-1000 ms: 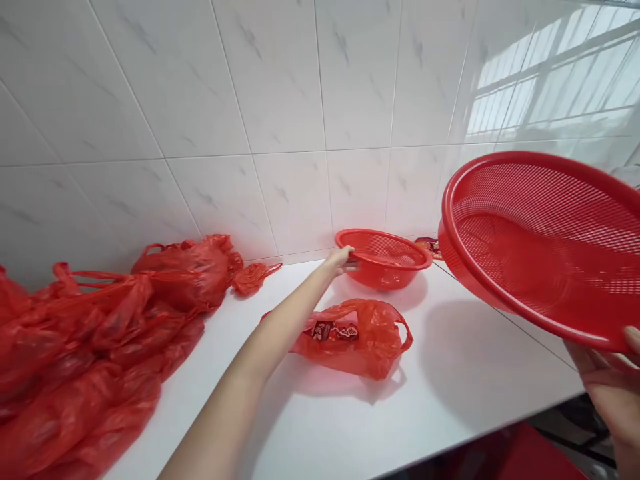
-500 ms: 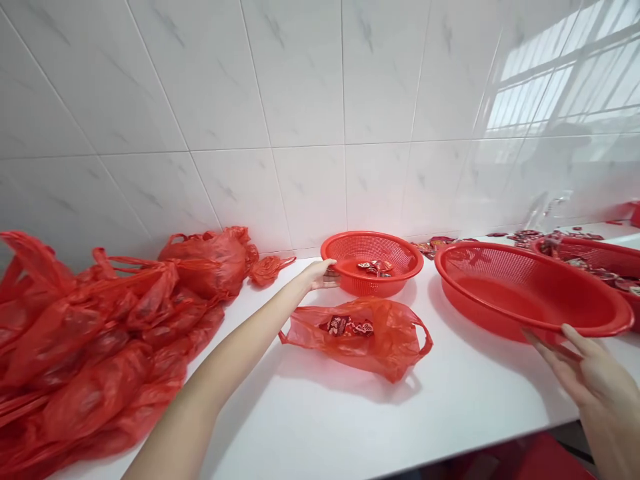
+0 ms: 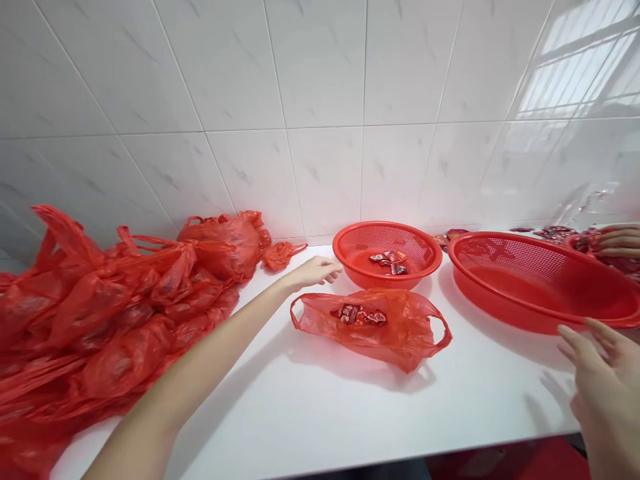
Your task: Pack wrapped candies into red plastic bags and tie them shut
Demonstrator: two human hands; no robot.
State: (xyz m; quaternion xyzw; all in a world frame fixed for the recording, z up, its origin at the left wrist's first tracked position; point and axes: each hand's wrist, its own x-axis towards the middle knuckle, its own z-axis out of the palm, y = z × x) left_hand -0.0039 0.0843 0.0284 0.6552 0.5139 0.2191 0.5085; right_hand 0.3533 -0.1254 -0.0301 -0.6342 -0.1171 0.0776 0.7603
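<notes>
My left hand [image 3: 316,272] hovers just left of a small red mesh basket [image 3: 387,282], empty, with its fingers loosely bent. Inside that basket lie several small wrapped packets [image 3: 393,261]. Below it on the counter, a red plastic bag [image 3: 400,333] lies with its mouth apart and its handles to either side; dark red packets [image 3: 363,315] show within. On the right my right hand [image 3: 603,367] is held with fingers spread, holding nothing, near the front rim of a larger red basket [image 3: 505,303]. Nothing shows inside the part of this basket in view.
Filled red plastic bags [image 3: 125,333] are heaped on the left of the white counter [image 3: 300,427]. A small knotted red bag [image 3: 280,256] lies by the tiled wall [image 3: 325,173]. Loose packets [image 3: 555,233] lie at the back right, where another person's hand [image 3: 620,240] shows.
My left hand has let go of the small basket's rim and moved slightly off it. My right hand has come away from the large basket. Another person's hand has appeared at the right.
</notes>
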